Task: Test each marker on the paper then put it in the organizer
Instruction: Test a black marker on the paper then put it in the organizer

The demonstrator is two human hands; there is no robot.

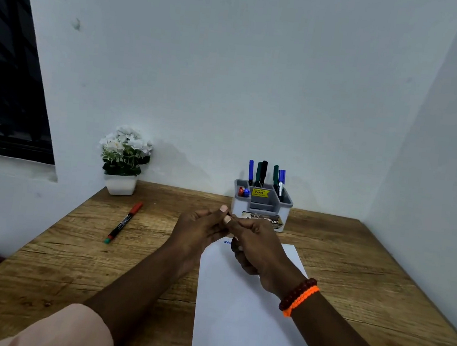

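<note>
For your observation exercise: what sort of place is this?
Probably a home or office desk corner: a wooden desk against white walls, a marker organizer, a sheet of paper, and a potted plant.

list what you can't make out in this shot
- Head view: whatever the left hand and right hand hold between them is hidden by the curled fingers.
- Blue scribble on the paper: mostly covered by the right hand.
- Yellow price sticker on the organizer: print too small to read.
</note>
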